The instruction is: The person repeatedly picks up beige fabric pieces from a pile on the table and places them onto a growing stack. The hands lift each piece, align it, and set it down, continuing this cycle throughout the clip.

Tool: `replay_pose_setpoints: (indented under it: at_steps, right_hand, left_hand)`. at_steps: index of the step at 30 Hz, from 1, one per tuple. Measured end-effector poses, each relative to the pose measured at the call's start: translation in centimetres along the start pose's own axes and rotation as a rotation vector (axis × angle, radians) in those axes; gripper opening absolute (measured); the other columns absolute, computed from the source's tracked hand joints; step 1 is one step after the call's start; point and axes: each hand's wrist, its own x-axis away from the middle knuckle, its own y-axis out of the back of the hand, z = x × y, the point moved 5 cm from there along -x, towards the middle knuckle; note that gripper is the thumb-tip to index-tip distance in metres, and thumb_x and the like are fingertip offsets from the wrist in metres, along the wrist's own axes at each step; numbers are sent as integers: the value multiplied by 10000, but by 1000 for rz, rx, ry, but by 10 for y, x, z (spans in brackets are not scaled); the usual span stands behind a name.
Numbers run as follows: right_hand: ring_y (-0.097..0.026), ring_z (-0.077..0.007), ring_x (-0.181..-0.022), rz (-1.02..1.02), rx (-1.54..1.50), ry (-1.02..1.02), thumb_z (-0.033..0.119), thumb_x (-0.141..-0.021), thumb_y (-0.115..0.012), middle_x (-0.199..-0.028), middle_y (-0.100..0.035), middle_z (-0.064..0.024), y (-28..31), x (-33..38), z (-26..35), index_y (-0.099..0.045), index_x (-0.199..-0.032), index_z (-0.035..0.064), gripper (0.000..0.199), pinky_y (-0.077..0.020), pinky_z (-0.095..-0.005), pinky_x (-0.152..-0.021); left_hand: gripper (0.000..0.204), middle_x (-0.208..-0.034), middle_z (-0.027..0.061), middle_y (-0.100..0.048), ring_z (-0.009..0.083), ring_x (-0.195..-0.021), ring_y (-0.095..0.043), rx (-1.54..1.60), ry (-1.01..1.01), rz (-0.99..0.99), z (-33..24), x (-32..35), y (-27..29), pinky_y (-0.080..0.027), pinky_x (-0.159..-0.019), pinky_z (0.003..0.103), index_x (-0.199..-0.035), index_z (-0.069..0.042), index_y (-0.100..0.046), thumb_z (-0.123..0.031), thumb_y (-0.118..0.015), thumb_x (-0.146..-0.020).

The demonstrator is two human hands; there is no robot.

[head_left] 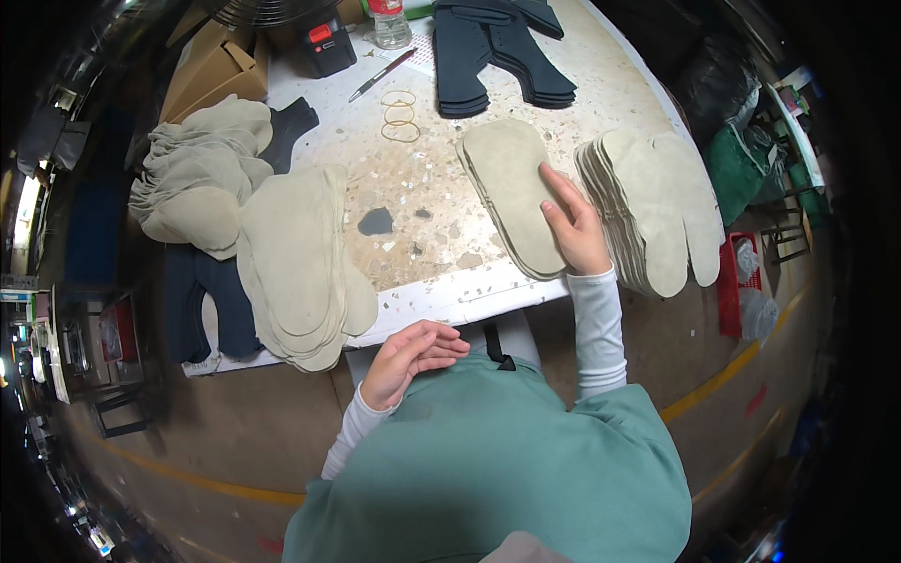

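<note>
A low stack of beige insole-shaped pieces (511,192) lies near the table's front edge, right of the middle. My right hand (577,225) rests along its right side, fingers stretched out and the thumb on the top piece; it grips nothing that I can see. Close to my body, just off the table edge, hovers my left hand (413,361). Its fingers are extended, slightly bent, and hold nothing. To the right of my right hand stands a taller stack of the same beige pieces (648,206). More beige pieces (296,253) are piled at the left.
Fanned beige pieces (202,169) and dark navy cut pieces (221,300) crowd the table's left side. At the back lie stacked navy pieces (493,52), a pen (383,75), rubber bands (399,113), a bottle (389,26) and a cardboard box (221,70). A red crate (732,291) stands right.
</note>
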Motion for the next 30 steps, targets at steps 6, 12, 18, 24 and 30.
replay_pose_setpoints:
  at_steps: [6, 12, 18, 24, 30]
  right_hand:
    - [-483, -225, -1277, 143, -37, 95, -35, -862, -563, -1362, -521, -168, 6, 2, -5, -485, -1372, -3, 517, -340, -291, -1073]
    - [-517, -258, -1245, 92, 116, 154, -28, -852, -573, -1347, -526, -182, 1, -3, 1, -489, -1369, 13, 525, -375, -294, -1038]
    - [-573, -341, -1129, -9, 484, 238, 30, -816, -637, -1275, -556, -186, 6, 12, 26, -520, -1327, 18, 525, -441, -353, -977]
    - [-367, -387, -1327, -3, 778, 270, 257, -858, -662, -1399, -459, -162, -20, 18, 43, -495, -1372, 97, 563, -332, -467, -1051]
    - [-347, -388, -1355, 94, 895, 311, 382, -886, -619, -1498, -377, -120, -60, 17, 35, -462, -1417, 196, 585, -268, -545, -1078]
  left_hand:
    - [286, -1106, 215, -646, 237, -1049, -651, 18, 0, -12, 1, 0, 1, -541, -924, 314, -1157, 55, -538, -158, -395, -1031]
    - [291, -1103, 217, -647, 235, -1047, -652, 8, -6, -12, 2, -1, 1, -540, -925, 313, -1160, 57, -538, -162, -398, -1031]
    - [333, -1113, 149, -662, 181, -1048, -637, -40, -11, 5, 0, 2, -1, -495, -931, 293, -1181, 4, -567, -250, -414, -1028]
    - [303, -1114, 209, -645, 221, -1035, -649, -41, 3, -29, -10, 7, -11, -530, -900, 294, -1185, 52, -532, -167, -393, -1028]
    - [276, -1082, 183, -662, 202, -908, -681, -346, -565, -368, -68, 66, 14, -546, -779, 281, -1151, 57, -553, -134, -418, -1002]
